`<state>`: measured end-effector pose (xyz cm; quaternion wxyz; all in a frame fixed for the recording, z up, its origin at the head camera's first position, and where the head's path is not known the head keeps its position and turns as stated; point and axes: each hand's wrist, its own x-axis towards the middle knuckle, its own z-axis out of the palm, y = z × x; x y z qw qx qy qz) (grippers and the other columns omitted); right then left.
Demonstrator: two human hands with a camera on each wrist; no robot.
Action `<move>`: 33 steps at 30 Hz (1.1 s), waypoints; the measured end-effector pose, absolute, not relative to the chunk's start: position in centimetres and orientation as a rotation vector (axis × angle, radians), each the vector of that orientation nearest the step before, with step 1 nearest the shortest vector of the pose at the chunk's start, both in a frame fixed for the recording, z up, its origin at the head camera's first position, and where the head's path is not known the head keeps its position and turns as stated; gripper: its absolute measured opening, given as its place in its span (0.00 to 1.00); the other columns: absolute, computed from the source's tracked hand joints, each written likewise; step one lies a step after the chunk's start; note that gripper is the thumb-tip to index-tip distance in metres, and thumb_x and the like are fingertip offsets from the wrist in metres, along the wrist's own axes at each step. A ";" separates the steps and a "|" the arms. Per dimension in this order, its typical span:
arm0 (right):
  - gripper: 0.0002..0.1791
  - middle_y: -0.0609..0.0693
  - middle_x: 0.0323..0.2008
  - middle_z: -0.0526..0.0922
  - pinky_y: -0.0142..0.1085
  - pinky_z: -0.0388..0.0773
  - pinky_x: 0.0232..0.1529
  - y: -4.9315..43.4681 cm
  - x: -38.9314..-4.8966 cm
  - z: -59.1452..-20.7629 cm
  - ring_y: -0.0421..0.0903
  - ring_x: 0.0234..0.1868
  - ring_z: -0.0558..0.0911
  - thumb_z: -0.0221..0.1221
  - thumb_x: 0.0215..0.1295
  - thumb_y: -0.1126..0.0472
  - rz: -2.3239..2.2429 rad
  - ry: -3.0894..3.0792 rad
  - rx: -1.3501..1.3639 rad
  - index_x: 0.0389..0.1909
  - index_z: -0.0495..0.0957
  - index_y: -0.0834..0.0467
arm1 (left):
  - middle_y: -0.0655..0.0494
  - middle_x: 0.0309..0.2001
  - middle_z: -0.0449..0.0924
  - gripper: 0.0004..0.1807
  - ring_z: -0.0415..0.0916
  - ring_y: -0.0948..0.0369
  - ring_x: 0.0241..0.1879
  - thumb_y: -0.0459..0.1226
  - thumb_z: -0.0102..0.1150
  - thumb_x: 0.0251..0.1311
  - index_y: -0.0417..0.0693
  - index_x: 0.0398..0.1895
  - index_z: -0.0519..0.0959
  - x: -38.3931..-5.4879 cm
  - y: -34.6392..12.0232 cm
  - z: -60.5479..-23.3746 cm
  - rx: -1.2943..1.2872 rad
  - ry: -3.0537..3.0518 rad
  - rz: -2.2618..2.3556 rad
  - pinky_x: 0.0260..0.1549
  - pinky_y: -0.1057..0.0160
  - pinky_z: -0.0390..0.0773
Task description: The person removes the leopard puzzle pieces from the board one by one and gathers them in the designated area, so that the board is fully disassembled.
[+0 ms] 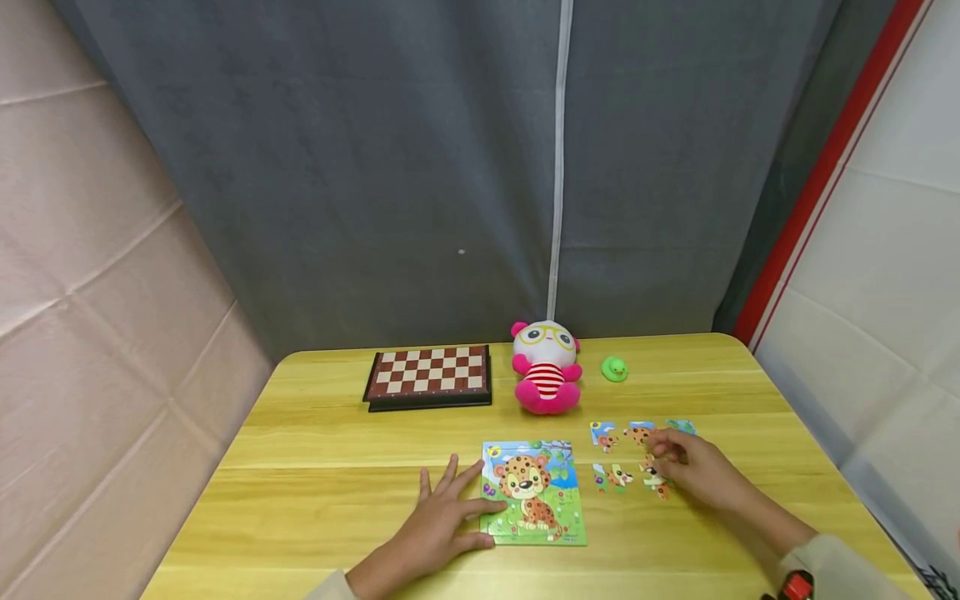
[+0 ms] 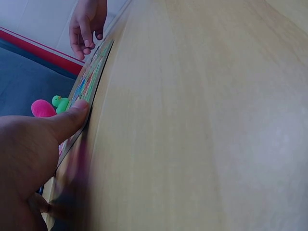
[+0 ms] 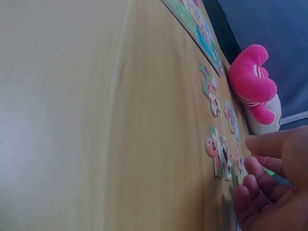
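Note:
A leopard picture puzzle lies flat on the table, its picture of a spotted cub on grass fitted together. My left hand rests at its left edge with fingers spread; the thumb touches the board's near edge in the left wrist view. To the right lie several loose puzzle pieces with animal parts. My right hand hovers just over them, its fingers loosely bent. In the right wrist view a gap shows between thumb and fingers, with nothing seen held. The hand partly hides the pieces under it.
A folded chessboard lies at the back left of the wooden table. Beside it sits a pink panda plush, then a small green duck. A grey curtain hangs behind the table.

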<state>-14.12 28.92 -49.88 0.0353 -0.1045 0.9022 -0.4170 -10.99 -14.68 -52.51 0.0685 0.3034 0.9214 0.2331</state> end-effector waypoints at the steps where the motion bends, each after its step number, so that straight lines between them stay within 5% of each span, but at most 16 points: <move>1: 0.15 0.50 0.42 0.82 0.29 0.79 0.41 28.9 -14.2 -49.8 0.35 0.40 0.76 0.67 0.67 0.66 -1.284 2.776 -0.329 0.52 0.80 0.64 | 0.50 0.82 0.52 0.27 0.39 0.31 0.79 0.64 0.58 0.62 0.82 0.65 0.77 -11.0 -14.7 -52.5 0.913 2.776 0.701 0.61 0.14 0.33; 12: 0.22 0.54 0.45 0.83 0.29 0.81 0.46 27.3 -14.7 -49.7 0.40 0.45 0.80 0.65 0.68 0.67 -1.381 2.679 -0.452 0.59 0.76 0.71 | 0.49 0.82 0.53 0.27 0.39 0.31 0.79 0.62 0.60 0.61 0.81 0.65 0.77 -11.0 -14.6 -52.5 0.899 2.782 0.691 0.62 0.14 0.34; 23: 0.18 0.54 0.43 0.81 0.28 0.79 0.41 24.9 -15.0 -50.0 0.36 0.40 0.76 0.65 0.67 0.70 -1.419 2.614 -0.521 0.56 0.79 0.69 | 0.49 0.81 0.54 0.26 0.41 0.30 0.78 0.63 0.60 0.62 0.81 0.65 0.78 -10.9 -14.6 -52.5 0.918 2.791 0.695 0.61 0.13 0.36; 33: 0.20 0.54 0.46 0.81 0.29 0.80 0.44 22.9 -15.2 -50.0 0.43 0.44 0.78 0.66 0.66 0.68 -1.413 2.566 -0.519 0.58 0.78 0.69 | 0.50 0.82 0.54 0.26 0.40 0.31 0.79 0.64 0.59 0.61 0.82 0.65 0.78 -11.0 -14.7 -52.5 0.909 2.782 0.699 0.61 0.13 0.35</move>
